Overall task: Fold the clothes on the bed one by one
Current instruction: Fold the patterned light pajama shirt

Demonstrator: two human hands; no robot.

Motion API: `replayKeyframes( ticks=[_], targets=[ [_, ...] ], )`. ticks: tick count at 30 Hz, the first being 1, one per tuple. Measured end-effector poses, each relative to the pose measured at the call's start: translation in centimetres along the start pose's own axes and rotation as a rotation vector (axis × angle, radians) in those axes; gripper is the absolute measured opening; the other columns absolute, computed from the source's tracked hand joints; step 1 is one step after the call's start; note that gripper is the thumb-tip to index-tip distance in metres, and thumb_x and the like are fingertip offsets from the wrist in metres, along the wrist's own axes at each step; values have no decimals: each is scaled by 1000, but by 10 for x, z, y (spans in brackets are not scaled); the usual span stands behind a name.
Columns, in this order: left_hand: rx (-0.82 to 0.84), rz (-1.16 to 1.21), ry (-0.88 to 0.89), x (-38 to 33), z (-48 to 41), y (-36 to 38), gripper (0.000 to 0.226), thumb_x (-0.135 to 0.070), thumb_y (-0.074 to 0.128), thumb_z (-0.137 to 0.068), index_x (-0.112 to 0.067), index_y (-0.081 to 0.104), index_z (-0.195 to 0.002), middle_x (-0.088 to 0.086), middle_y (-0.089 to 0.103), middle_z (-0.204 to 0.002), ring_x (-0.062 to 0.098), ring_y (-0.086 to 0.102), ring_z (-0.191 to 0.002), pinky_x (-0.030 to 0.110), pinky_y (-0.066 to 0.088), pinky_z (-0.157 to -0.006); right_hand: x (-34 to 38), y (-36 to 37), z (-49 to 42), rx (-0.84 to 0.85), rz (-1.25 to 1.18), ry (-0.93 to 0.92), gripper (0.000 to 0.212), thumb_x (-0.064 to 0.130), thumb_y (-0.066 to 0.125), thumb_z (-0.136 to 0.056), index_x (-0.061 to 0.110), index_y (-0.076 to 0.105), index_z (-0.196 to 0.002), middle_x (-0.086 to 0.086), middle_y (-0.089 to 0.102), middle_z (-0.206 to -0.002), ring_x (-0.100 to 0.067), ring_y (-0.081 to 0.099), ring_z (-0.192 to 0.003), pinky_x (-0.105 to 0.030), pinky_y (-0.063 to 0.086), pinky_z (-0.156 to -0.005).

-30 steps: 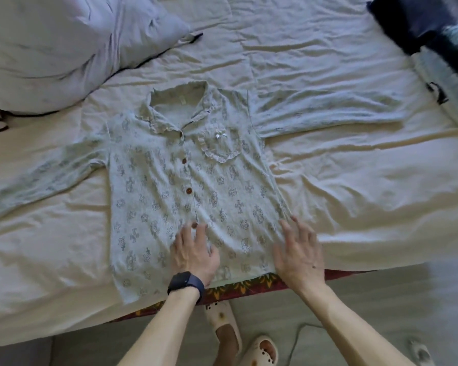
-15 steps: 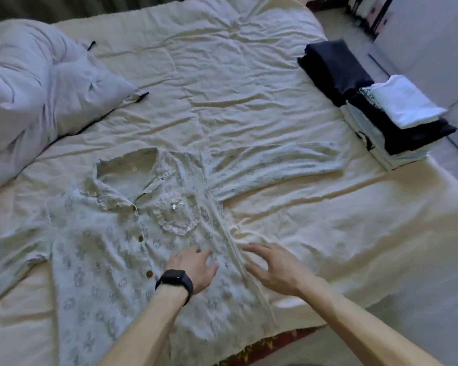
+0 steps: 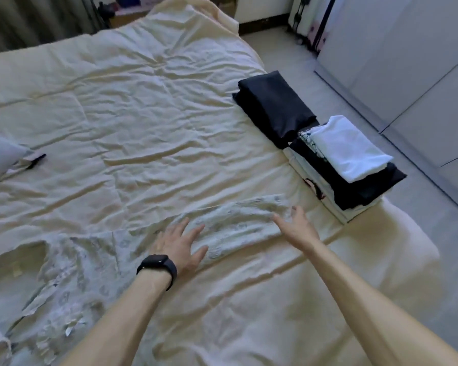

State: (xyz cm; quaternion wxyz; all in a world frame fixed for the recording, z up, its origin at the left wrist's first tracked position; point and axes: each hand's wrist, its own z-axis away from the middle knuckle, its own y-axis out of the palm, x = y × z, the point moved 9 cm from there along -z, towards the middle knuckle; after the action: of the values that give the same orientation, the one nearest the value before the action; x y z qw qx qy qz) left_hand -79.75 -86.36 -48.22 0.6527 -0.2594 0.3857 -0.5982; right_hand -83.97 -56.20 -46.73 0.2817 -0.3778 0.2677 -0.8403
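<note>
Button-up shirt (image 3: 72, 273) flat on bed (image 3: 143, 114), sleeve (image 3: 236, 223) running out rightward: left grip (image 3: 180, 245) splayed flat near shoulder end, right grip (image 3: 296, 225) wide, empty, at cuff, so nearer for fold-in.

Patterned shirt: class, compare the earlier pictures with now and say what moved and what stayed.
Both hands slid from the hem of the shirt up and rightward onto its outstretched sleeve: left hand flat on it, right hand open at its far end. Nothing is gripped. The shirt stays spread unfolded; the folded stack unmoved.
</note>
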Motion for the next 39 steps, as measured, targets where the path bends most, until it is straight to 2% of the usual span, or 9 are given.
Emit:
replayKeyframes(
  ticks=[4,10,15,19,25,29,33,36,39],
  targets=[
    [162,-20,-102,2,-53,57,68,-74,26,-94,-56,-7,-152,-7,-17,-166,29,-6,-154,63,17,-118,-27,0,-56,-14,7,116,98,63,68,-87,5,26,-154,-20,36,-154,-35,39,-141,-41,34,-114],
    [160,-38,-155,-2,-57,81,68,-73,15,-94,-53,-25,-146,-9,-40,-153,28,-20,-152,65,12,-118,-29,14,-88,75,-67,135,75,44,83,-77,9,50,-135,-10,63,-131,-30,59,-122,-32,49,-96],
    [135,195,-156,-8,-59,37,77,-82,35,-85,-45,29,-152,3,11,-167,29,16,-151,53,24,-118,16,10,-63,70,-160,-10,56,25,64,-87,20,51,-141,5,57,-136,-18,57,-119,-41,50,-104],
    [51,1322,-258,-22,-26,-28,102,-96,61,-49,-26,65,-122,4,68,-127,21,66,-111,39,50,-91,108,13,20,39,-142,-417,36,21,58,-95,25,58,-131,10,60,-110,-16,63,-103,-37,55,-91],
    [3,1646,-173,14,109,-64,32,-30,64,-95,-18,71,-66,4,66,-68,20,65,-65,26,54,-58,171,108,190,179,-85,-828,31,24,65,-81,24,67,-112,8,65,-98,-14,64,-88,-36,54,-79],
    [-272,1811,-421,127,236,-13,11,-2,56,-92,-6,62,-83,12,57,-71,21,59,-54,31,55,-53,134,174,300,164,-309,-724,38,45,69,-85,26,67,-118,12,67,-103,-9,66,-89,-23,53,-72],
    [-322,2135,-593,216,374,93,47,-10,64,-77,4,60,-121,27,62,-127,38,64,-100,51,48,-90,47,309,376,419,233,-562,60,64,50,-96,31,46,-146,6,46,-150,-13,44,-138,-28,39,-109],
    [-351,2216,-703,257,452,169,33,-4,55,-85,-4,66,-117,22,64,-123,36,65,-100,47,53,-83,-16,377,403,557,798,-502,76,70,33,-98,36,8,-162,-2,-8,-171,-27,-7,-157,-50,10,-126],
    [-273,2042,-960,287,497,254,45,1,52,-91,-12,55,-134,15,58,-134,36,62,-108,50,53,-84,-33,398,407,502,960,-465,80,69,33,-99,39,-5,-162,-4,-25,-168,-31,-21,-154,-63,8,-123]
  ],
)
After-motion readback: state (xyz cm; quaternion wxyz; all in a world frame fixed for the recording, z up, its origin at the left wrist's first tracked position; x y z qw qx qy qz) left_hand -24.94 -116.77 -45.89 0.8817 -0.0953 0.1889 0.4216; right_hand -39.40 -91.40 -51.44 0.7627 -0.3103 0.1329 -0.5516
